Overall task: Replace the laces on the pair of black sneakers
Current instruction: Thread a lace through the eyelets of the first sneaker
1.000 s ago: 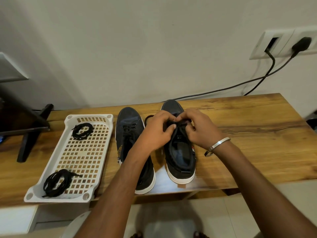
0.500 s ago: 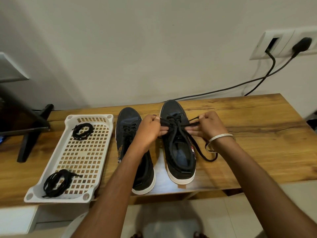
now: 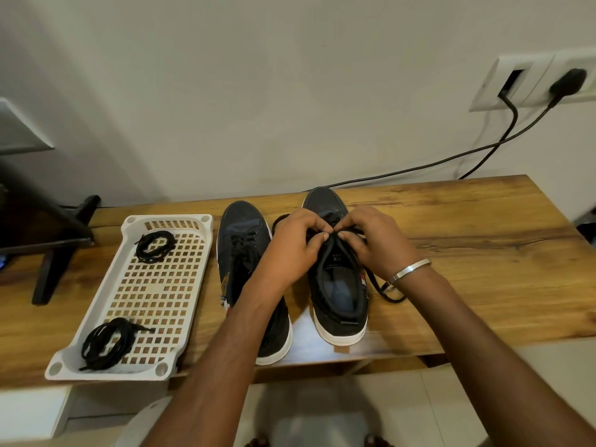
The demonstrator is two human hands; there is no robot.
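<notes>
Two black sneakers with white soles stand side by side on the wooden table (image 3: pixel 483 253), toes toward the wall. The left sneaker (image 3: pixel 245 246) is laced. Over the tongue of the right sneaker (image 3: pixel 338 295), my left hand (image 3: pixel 296 246) and my right hand (image 3: pixel 374 240) meet, both pinching its black lace (image 3: pixel 383 293). One loose end of that lace trails down the shoe's right side onto the table. A white perforated tray (image 3: pixel 96 317) at the left holds two coiled black laces, one at the far end (image 3: pixel 155 246) and one at the near end (image 3: pixel 108 341).
A black stand (image 3: pixel 61 250) sits at the table's far left. Two black cables (image 3: pixel 451 159) run from a wall socket (image 3: pixel 532 82) down behind the table. The table's front edge is close to my body, with tiled floor below.
My hands pulled apart half a second ago, drawing the lace ends sideways, and have now come back together over the right sneaker's tongue.
</notes>
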